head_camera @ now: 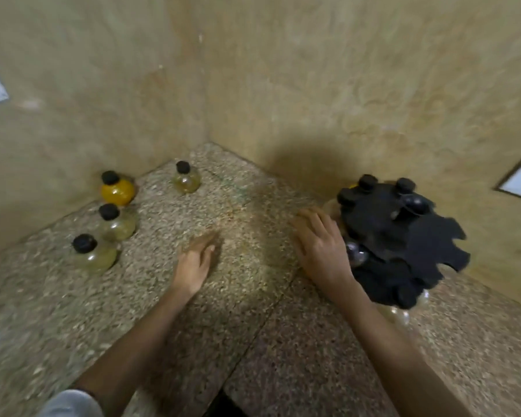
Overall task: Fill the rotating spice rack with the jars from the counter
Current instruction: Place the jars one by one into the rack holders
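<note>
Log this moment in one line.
left hand open, empty | right hand open, beside spice rack | rack partly filled | four jars on counter

Four jars [117, 212] on the counter [238, 296] at left, spice rack [400, 245] at right, both hands between.

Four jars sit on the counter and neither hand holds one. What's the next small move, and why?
Probably reach the left hand to the front pale jar and grip it. That hand is open and empty over the counter, while the right hand lies against the spice rack, seemingly steadying it.
</note>
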